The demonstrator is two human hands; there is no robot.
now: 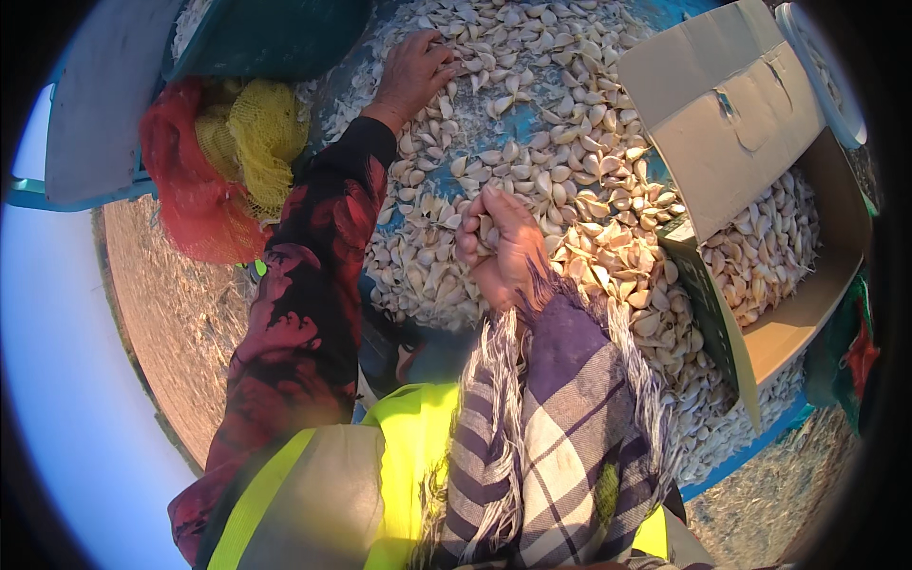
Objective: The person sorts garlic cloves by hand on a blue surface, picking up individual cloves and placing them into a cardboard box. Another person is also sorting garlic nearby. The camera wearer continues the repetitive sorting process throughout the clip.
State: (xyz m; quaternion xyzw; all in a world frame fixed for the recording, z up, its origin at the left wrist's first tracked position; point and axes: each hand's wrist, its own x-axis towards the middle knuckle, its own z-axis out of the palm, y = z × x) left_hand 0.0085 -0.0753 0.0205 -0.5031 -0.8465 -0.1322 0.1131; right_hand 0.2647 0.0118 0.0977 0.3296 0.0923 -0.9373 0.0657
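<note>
Loose garlic cloves (pixel 563 174) cover the blue tabletop (pixel 524 121) in front of me. My left hand (pixel 415 77) reaches palm down to the far left part of the spread. Its fingers are a little apart, and their tips touch cloves at the edge of a thinly covered patch. My right hand (pixel 509 242) is nearer my body, palm turned up and fingers curled. A few garlic cloves (pixel 487 233) sit in it, partly hidden by the fingers and thumb. A heap of cloves (pixel 420 278) lies just left of that hand.
At right, an open cardboard box (pixel 805 324) holds more cloves (pixel 762 249), its flap (pixel 719 107) leaning over the table. A dark green container (pixel 278 39) stands far left, beside red mesh (pixel 192 171) and yellow mesh (pixel 267 135). A white tub (pixel 826 78) stands behind the box.
</note>
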